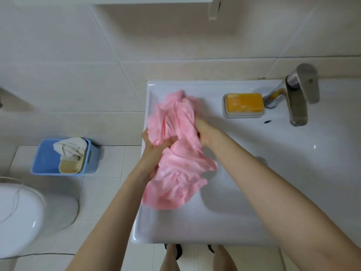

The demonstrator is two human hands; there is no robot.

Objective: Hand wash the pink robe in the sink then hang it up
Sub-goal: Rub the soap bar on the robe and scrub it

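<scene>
The left hand (156,146) grips the pink robe (175,159) from the left side, with its thumb laid across the front of the bunched cloth and its fingers wrapped behind it. The right hand (203,132) clutches the same bundle from the right, just beside the left hand; its fingers are sunk out of sight in the folds. Both bare forearms reach in from the near edge.

The robe is a crumpled mass held between the two hands over the left part of the white sink (254,202); its upper folds rise past the right hand toward the wall, its lower folds hang toward the near rim, and its shadow falls on the basin under it. Whether the cloth touches the basin cannot be told.

On the back ledge of the sink, right of the robe and apart from it, a yellow bar of soap (244,102) lies in a pale soap dish (227,114); just beside the dish stands a metal faucet (298,98), its spout pointing over the basin.

Left of the sink, on the tiled floor (109,192), a blue basket (46,159) sits against the wall; it holds a beige container (69,167) and crumpled white paper or cloth (70,147). A white toilet (21,216) fills the lower left corner; the person's feet (172,255) show below the sink's near rim.
</scene>
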